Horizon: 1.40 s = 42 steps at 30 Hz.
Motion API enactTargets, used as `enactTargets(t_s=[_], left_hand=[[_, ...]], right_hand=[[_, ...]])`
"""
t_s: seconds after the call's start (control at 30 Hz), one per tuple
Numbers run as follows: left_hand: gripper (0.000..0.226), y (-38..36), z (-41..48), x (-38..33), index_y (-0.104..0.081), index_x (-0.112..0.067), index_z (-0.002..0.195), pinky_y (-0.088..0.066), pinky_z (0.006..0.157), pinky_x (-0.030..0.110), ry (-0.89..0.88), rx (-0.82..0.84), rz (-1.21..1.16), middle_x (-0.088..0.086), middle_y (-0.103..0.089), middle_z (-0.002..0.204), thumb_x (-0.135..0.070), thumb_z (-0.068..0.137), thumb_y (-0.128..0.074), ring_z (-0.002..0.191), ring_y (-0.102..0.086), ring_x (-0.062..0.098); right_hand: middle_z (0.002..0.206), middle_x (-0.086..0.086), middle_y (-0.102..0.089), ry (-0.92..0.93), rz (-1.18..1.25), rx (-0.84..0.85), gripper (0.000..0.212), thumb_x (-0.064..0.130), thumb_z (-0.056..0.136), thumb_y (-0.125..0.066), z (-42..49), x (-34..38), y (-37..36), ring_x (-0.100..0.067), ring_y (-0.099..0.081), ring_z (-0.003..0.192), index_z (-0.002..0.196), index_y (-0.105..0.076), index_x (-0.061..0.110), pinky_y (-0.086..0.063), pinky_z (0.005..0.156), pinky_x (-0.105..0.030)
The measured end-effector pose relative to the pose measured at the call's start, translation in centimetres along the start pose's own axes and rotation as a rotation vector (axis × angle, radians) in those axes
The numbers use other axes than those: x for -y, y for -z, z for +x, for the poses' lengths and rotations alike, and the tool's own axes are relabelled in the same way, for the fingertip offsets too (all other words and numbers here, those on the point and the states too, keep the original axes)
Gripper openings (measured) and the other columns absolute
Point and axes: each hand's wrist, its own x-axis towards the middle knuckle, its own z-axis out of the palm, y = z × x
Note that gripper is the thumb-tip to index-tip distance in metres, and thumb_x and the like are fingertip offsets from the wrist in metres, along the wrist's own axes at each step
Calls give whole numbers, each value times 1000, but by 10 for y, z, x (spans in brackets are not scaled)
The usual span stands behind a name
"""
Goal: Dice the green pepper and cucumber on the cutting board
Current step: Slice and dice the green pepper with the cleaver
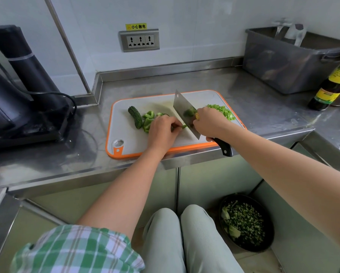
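The green pepper strip (pixel 182 126) is lying mid-board on the orange-rimmed cutting board (pixel 129 140). The left hand (pixel 163 133) is pinning it down, fingers curled over it and tucked right beside the blade. The right hand (pixel 210 123) is gripping the cleaver (pixel 184 112) high up, where blade meets handle, with the black handle end poking out past the board's near edge. The blade is standing edge-down on the strip, its broad face turned left.

Just left of the pinning hand, larger pepper pieces (pixel 148 119) are sitting in a loose cluster. The dark, bumpy cucumber (pixel 135 117) is lying beside them, though I cannot tell whether they touch. Behind the knife hand, at the board's far right, a pile of diced pepper (pixel 223 112) is heaped up.

The board is resting on a steel bench (pixel 263 103). A dark sauce bottle (pixel 332 83) and a grey plastic tub (pixel 291 62) are standing off to the right, and a black appliance (pixel 17 85) to the left. A wall socket (pixel 139 40) is showing behind. Down on the floor, a dark bowl (pixel 271 229) is holding chopped greens.
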Motion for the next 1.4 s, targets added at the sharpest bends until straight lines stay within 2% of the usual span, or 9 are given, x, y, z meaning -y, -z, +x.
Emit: enactTargets(t_s=[0.13, 0.27, 0.37, 0.47, 0.6, 0.8, 0.97, 1.17, 1.4], left_hand=[[9, 1, 0, 0, -77, -23, 86, -43, 71, 31, -9, -4, 20, 2, -67, 82, -19, 80, -72, 81, -57, 22], [7, -2, 0, 3, -76, -25, 87, -45, 73, 32, -2, -1, 21, 0, -67, 83, -23, 81, -72, 82, -57, 21], [8, -3, 1, 3, -76, -23, 86, -46, 73, 34, -5, -1, 15, 2, -68, 82, -19, 81, -71, 81, -58, 22], [9, -2, 1, 4, -76, -22, 86, -45, 74, 36, -14, 1, 30, 3, -67, 81, -19, 80, -71, 80, -57, 25], [9, -2, 1, 3, -76, -25, 86, -45, 73, 37, -6, 17, 44, 2, -65, 80, -21, 80, -70, 80, -55, 25], [14, 0, 0, 2, -76, -25, 86, -44, 75, 30, -12, 21, 23, 0, -67, 83, -17, 77, -69, 82, -57, 22], [18, 1, 0, -1, -76, -22, 85, -42, 74, 28, -14, 21, -1, -2, -71, 84, -9, 77, -66, 83, -58, 20], [17, -1, 1, 3, -76, -25, 85, -47, 73, 33, -22, 31, 6, -2, -71, 82, -13, 77, -67, 80, -60, 22], [13, -2, 3, 3, -77, -26, 87, -40, 69, 30, -21, 17, -6, 1, -62, 78, -17, 82, -70, 79, -55, 22]], right_hand=[[70, -8, -49, -11, 6, -35, 6, 4, 94, -40, 5, 2, -9, -20, -55, 45, 96, -45, 3, -39, 40, -26], [69, -8, -48, -5, 66, -98, 7, 8, 96, -38, 5, -3, -9, -20, -53, 43, 90, -42, 6, -38, 40, -27], [71, -9, -50, 8, 37, -71, 14, 8, 94, -38, 1, -4, -1, -21, -55, 42, 81, -41, 8, -37, 38, -25], [73, -9, -51, 9, -7, -17, 5, 5, 91, -41, -1, -1, 0, -20, -54, 41, 91, -46, 5, -36, 37, -23], [69, -7, -49, 13, -29, -24, 9, 4, 90, -41, 2, 3, -8, -19, -52, 44, 96, -48, 2, -35, 40, -24], [70, -7, -49, -17, 61, -61, 5, 8, 96, -37, 4, 0, -8, -19, -55, 43, 94, -42, 5, -36, 39, -24], [74, -11, -52, -19, 16, -13, 8, 4, 91, -42, 0, 1, -2, -22, -56, 46, 97, -47, 3, -40, 40, -27], [68, -7, -50, 2, -16, -43, 9, 6, 93, -39, 5, 3, -11, -18, -54, 42, 97, -46, 3, -36, 40, -24], [69, -10, -52, -19, 21, -24, 5, 4, 93, -41, 0, -1, -1, -20, -55, 43, 94, -45, 3, -38, 39, -25]])
